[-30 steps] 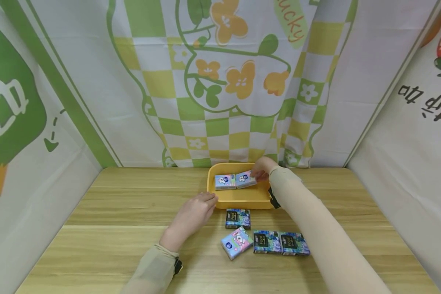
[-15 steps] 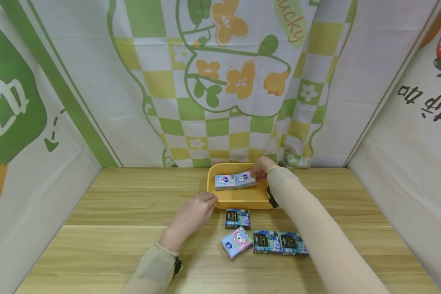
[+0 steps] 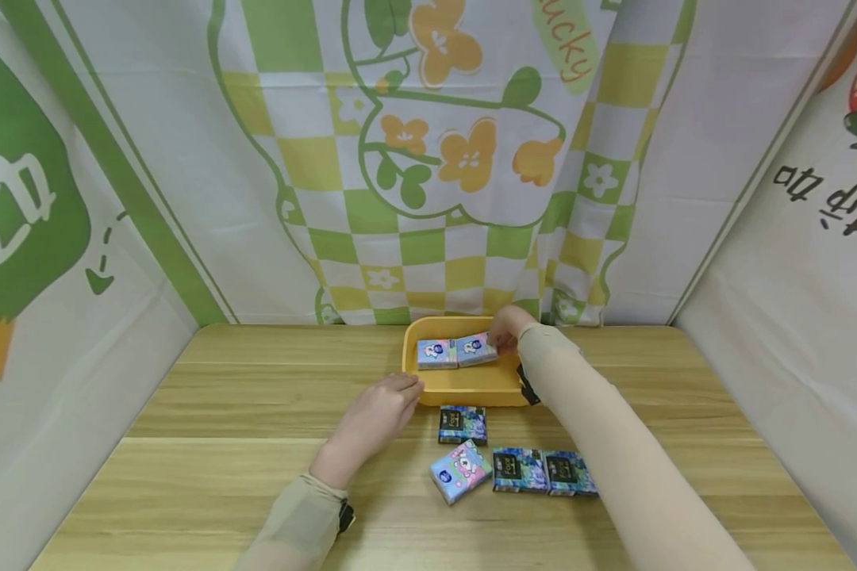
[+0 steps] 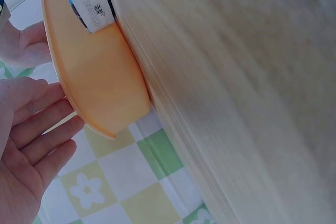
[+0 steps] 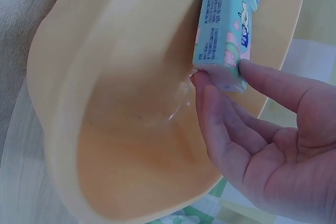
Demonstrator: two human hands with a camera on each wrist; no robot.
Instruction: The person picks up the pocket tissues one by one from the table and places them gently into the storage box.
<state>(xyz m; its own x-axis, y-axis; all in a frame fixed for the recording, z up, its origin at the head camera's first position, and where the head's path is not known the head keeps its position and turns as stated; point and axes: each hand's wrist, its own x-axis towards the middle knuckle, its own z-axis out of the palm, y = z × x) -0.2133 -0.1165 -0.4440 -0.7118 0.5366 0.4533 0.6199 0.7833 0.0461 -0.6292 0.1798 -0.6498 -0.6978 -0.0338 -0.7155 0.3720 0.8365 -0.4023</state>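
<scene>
In the head view, a yellow plastic basket [image 3: 471,383] stands at the back of the table. Two light blue and pink pocket tissue packs lie in it end to end, a left one [image 3: 436,354] and a right one [image 3: 475,349] set at a slight angle. My right hand [image 3: 511,327] pinches the right pack's end between thumb and fingers, clearly seen on this tissue pack [image 5: 223,35] in the right wrist view. My left hand [image 3: 374,416] rests its fingertips on the basket's front left corner; in the left wrist view its fingers [image 4: 50,137] lie extended along the rim.
On the wooden table, a dark floral tissue pack [image 3: 462,425] lies before the basket, with a tilted blue and pink pack [image 3: 460,473] nearer. Two more dark packs, one [image 3: 518,470] beside another [image 3: 568,473], lie right, partly behind my right forearm. A checked curtain [image 3: 443,270] hangs behind.
My right forearm has shifted very slightly left, while the hand keeps its pinch on the right pack in the basket. My left hand stays put on the rim.
</scene>
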